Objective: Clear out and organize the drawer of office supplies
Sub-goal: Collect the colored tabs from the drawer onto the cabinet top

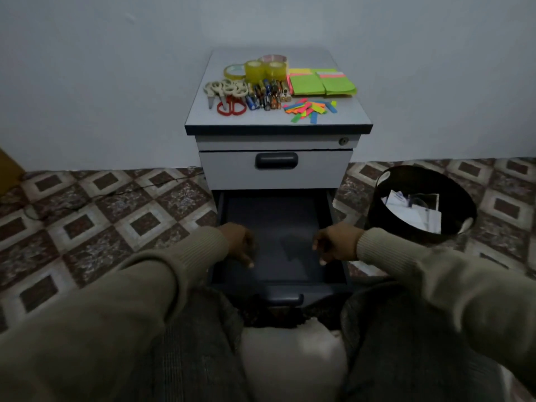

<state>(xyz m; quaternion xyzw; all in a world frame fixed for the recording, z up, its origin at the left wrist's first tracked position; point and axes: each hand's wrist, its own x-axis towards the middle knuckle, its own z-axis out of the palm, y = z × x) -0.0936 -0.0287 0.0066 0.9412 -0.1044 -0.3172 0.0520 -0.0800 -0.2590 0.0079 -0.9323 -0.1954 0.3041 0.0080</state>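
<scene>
The cabinet's lower drawer (pixel 278 282) is pulled out and its dark floor is bare. My left hand (pixel 239 245) hangs over the drawer's left side with fingers loosely curled, holding nothing. My right hand (pixel 333 242) hangs the same way over the right side. On the cabinet top (pixel 261 120) lie scissors (pixel 226 95), tape rolls (pixel 258 69), a heap of batteries (pixel 266 95), green sticky-note pads (pixel 322 82) and loose coloured paper flags (pixel 311 108).
A black round bin (pixel 388 216) with papers inside stands on the patterned tile floor right of the cabinet. The upper drawer (pixel 275 169) is closed. A thin cable (pixel 87 198) runs across the floor on the left. My knees frame the drawer front.
</scene>
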